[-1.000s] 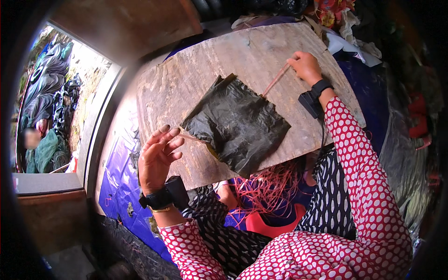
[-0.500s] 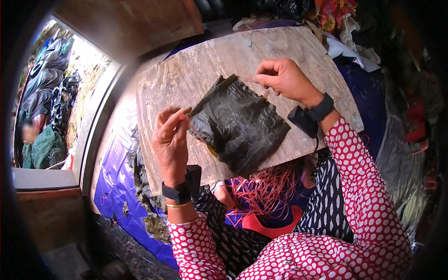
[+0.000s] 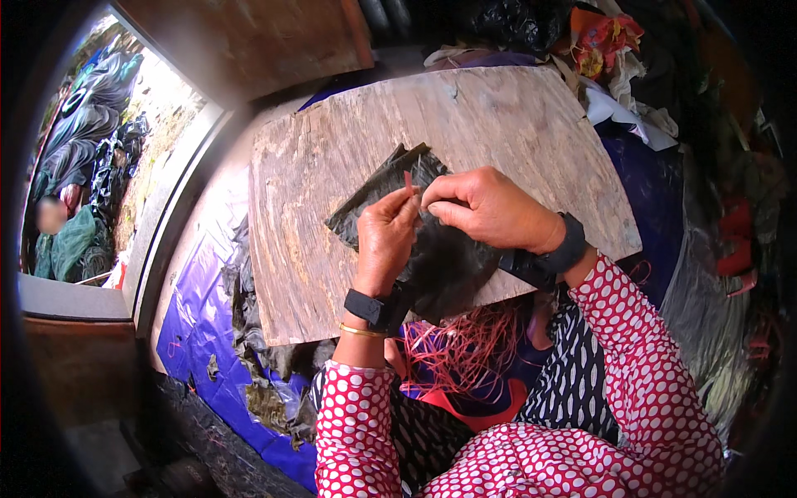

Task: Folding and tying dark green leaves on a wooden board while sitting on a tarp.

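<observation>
A dark, crinkled, folded sheet bundle (image 3: pixel 448 266) lies on a worn wooden board (image 3: pixel 315 166) in front of me. Above it my left hand (image 3: pixel 384 241) is closed in a pinch, and a thin pinkish-red strip (image 3: pixel 408 179) pokes up from its fingertips. My right hand (image 3: pixel 502 212) is closed too, its thumb and forefinger meeting the left fingertips at the strip. Both hands cover part of the bundle, so the strip's path around it is hidden.
Below the board's near edge is a tangle of thin red strips (image 3: pixel 465 349), above a red curved object (image 3: pixel 473 415). Purple-blue sheeting (image 3: pixel 199 332) surrounds the board. Crumpled dark scraps (image 3: pixel 278 407) lie at left, beside a doorway frame (image 3: pixel 170 216). Assorted wrappings (image 3: pixel 602 41) are heaped at the back right.
My hands were apart, at the bundle's left side and far right corner. They have come together above it, the left moving right and the right moving down and left.
</observation>
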A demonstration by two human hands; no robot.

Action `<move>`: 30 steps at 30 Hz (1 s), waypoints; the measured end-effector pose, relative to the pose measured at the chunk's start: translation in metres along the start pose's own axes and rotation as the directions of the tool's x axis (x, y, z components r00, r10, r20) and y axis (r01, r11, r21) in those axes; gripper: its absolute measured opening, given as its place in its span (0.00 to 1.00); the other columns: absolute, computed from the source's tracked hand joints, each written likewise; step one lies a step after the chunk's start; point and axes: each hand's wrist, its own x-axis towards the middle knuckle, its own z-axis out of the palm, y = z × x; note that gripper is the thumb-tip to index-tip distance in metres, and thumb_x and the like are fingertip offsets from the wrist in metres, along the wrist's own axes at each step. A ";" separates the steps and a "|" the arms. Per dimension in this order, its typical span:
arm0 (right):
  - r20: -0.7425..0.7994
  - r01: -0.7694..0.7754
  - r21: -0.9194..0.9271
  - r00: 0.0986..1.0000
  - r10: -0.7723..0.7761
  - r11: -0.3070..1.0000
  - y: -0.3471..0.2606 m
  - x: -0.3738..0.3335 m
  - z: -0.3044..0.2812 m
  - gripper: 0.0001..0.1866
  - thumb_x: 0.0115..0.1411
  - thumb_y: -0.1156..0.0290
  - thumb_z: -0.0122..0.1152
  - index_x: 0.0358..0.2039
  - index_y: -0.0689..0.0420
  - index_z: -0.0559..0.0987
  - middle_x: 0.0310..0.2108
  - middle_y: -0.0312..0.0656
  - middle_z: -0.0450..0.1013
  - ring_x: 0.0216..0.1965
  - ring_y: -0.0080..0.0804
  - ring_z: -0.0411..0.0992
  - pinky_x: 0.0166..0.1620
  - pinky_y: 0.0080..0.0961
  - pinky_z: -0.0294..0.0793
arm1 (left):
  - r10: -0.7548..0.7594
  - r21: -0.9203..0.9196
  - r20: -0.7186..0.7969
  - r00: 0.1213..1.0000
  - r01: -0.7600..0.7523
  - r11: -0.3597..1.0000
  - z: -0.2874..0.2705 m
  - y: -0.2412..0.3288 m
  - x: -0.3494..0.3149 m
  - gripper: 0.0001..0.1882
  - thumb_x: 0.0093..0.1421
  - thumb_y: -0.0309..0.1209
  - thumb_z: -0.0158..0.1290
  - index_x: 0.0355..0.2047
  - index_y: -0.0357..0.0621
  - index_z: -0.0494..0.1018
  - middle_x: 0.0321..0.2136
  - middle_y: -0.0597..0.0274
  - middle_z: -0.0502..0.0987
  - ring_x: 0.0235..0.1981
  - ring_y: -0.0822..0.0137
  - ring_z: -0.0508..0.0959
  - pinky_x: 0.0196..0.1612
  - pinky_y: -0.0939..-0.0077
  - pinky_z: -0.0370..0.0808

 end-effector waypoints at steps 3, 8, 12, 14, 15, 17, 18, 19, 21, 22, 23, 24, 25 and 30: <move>0.006 -0.020 0.059 1.000 0.020 0.998 0.005 0.002 0.001 0.09 0.56 0.75 0.52 0.36 0.60 0.77 0.21 0.39 0.72 0.20 0.21 0.67 0.26 0.19 0.67 | 0.032 0.058 0.023 0.999 -0.033 0.998 0.003 0.000 -0.001 0.12 0.61 0.28 0.49 0.42 0.35 0.74 0.20 0.69 0.72 0.18 0.82 0.67 0.19 0.87 0.64; 0.256 -0.374 0.369 0.921 0.293 0.851 0.004 0.002 0.001 0.09 0.60 0.73 0.48 0.39 0.60 0.75 0.23 0.35 0.73 0.15 0.15 0.63 0.20 0.13 0.63 | -0.005 -0.055 0.073 0.997 0.009 0.998 -0.005 0.003 -0.005 0.12 0.61 0.26 0.47 0.41 0.34 0.74 0.22 0.68 0.74 0.19 0.81 0.69 0.20 0.87 0.66; 0.300 -0.401 0.412 0.908 0.294 0.818 0.006 0.004 0.004 0.08 0.62 0.72 0.45 0.38 0.60 0.72 0.23 0.35 0.73 0.14 0.13 0.62 0.17 0.10 0.61 | -0.056 -0.198 0.146 0.988 0.084 0.977 -0.005 0.008 -0.006 0.11 0.60 0.25 0.46 0.39 0.35 0.75 0.24 0.68 0.75 0.22 0.81 0.71 0.24 0.86 0.69; 0.308 -0.415 0.458 0.904 0.298 0.786 0.011 0.004 0.003 0.09 0.63 0.72 0.44 0.39 0.60 0.71 0.23 0.35 0.73 0.13 0.13 0.62 0.17 0.10 0.60 | -0.065 -0.208 0.206 0.976 0.109 0.972 -0.006 0.006 -0.005 0.10 0.60 0.25 0.47 0.39 0.35 0.75 0.25 0.69 0.75 0.23 0.80 0.71 0.26 0.86 0.69; 0.319 -0.426 0.507 0.900 0.296 0.749 0.013 0.005 0.005 0.09 0.63 0.72 0.44 0.40 0.61 0.71 0.23 0.36 0.73 0.13 0.13 0.62 0.17 0.09 0.59 | -0.077 -0.212 0.260 0.963 0.135 0.968 -0.008 0.005 -0.006 0.10 0.60 0.26 0.48 0.39 0.36 0.75 0.26 0.69 0.75 0.25 0.80 0.71 0.28 0.85 0.70; 0.354 -0.437 0.558 0.894 0.274 0.705 0.017 0.007 0.007 0.10 0.63 0.71 0.44 0.41 0.61 0.70 0.23 0.36 0.73 0.13 0.13 0.62 0.16 0.09 0.59 | -0.047 -0.212 0.277 0.960 0.109 0.971 -0.009 0.006 -0.010 0.10 0.61 0.28 0.49 0.39 0.36 0.75 0.26 0.69 0.75 0.25 0.79 0.71 0.30 0.84 0.70; 0.383 -0.447 0.602 0.889 0.253 0.662 0.017 0.008 0.006 0.11 0.63 0.71 0.44 0.43 0.62 0.69 0.23 0.37 0.73 0.12 0.13 0.62 0.16 0.09 0.59 | -0.011 -0.217 0.298 0.955 0.079 0.973 -0.009 0.008 -0.010 0.11 0.62 0.31 0.49 0.39 0.37 0.75 0.27 0.69 0.75 0.26 0.79 0.71 0.31 0.83 0.70; 0.381 -0.447 0.601 0.889 0.254 0.663 0.017 0.008 0.005 0.11 0.63 0.71 0.44 0.43 0.62 0.69 0.23 0.37 0.73 0.12 0.13 0.62 0.16 0.09 0.59 | -0.009 -0.217 0.300 0.954 0.078 0.973 -0.010 0.007 -0.010 0.11 0.62 0.31 0.49 0.39 0.37 0.75 0.27 0.69 0.75 0.26 0.79 0.71 0.31 0.83 0.70; 0.405 -0.463 0.636 0.881 0.244 0.617 0.019 0.009 0.004 0.14 0.64 0.68 0.44 0.46 0.63 0.68 0.24 0.39 0.74 0.12 0.14 0.62 0.15 0.10 0.61 | 0.017 -0.150 0.360 0.933 0.040 0.988 -0.013 0.003 -0.008 0.11 0.62 0.32 0.50 0.38 0.37 0.75 0.25 0.70 0.74 0.25 0.79 0.70 0.30 0.83 0.69; 0.405 -0.463 0.636 0.881 0.244 0.617 0.020 0.009 0.003 0.14 0.64 0.68 0.44 0.46 0.63 0.68 0.24 0.39 0.74 0.12 0.14 0.62 0.15 0.10 0.61 | 0.017 -0.150 0.360 0.933 0.040 0.988 -0.013 0.003 -0.008 0.11 0.62 0.32 0.50 0.38 0.37 0.75 0.25 0.70 0.74 0.25 0.79 0.70 0.30 0.83 0.69; 0.402 -0.465 0.646 0.882 0.248 0.606 0.020 0.009 0.002 0.16 0.65 0.66 0.43 0.47 0.63 0.68 0.26 0.41 0.75 0.12 0.15 0.64 0.16 0.11 0.64 | -0.028 -0.164 0.348 0.937 0.090 0.982 -0.011 0.004 -0.009 0.11 0.62 0.32 0.50 0.37 0.37 0.75 0.25 0.70 0.74 0.25 0.79 0.71 0.30 0.83 0.69; 0.401 -0.466 0.656 0.882 0.249 0.594 0.018 0.010 0.001 0.17 0.65 0.65 0.42 0.48 0.63 0.67 0.28 0.44 0.75 0.12 0.16 0.65 0.16 0.12 0.67 | -0.073 -0.179 0.334 0.940 0.139 0.974 -0.012 0.005 -0.010 0.10 0.62 0.32 0.50 0.37 0.38 0.75 0.25 0.70 0.74 0.24 0.79 0.71 0.30 0.83 0.69; 0.402 -0.466 0.656 0.882 0.247 0.594 0.014 0.011 -0.001 0.17 0.65 0.65 0.42 0.48 0.63 0.67 0.28 0.44 0.75 0.12 0.16 0.65 0.16 0.12 0.67 | -0.073 -0.179 0.331 0.941 0.138 0.974 -0.014 0.003 -0.010 0.10 0.62 0.32 0.50 0.37 0.38 0.75 0.25 0.70 0.74 0.24 0.79 0.71 0.30 0.83 0.69; -0.071 -0.206 0.680 0.937 0.343 0.704 0.024 0.016 -0.016 0.20 0.66 0.59 0.44 0.49 0.61 0.69 0.35 0.46 0.75 0.16 0.16 0.68 0.18 0.12 0.68 | -0.080 -0.219 0.281 0.956 0.145 0.965 -0.018 0.003 -0.008 0.12 0.63 0.33 0.48 0.38 0.37 0.75 0.26 0.67 0.75 0.24 0.78 0.73 0.30 0.83 0.70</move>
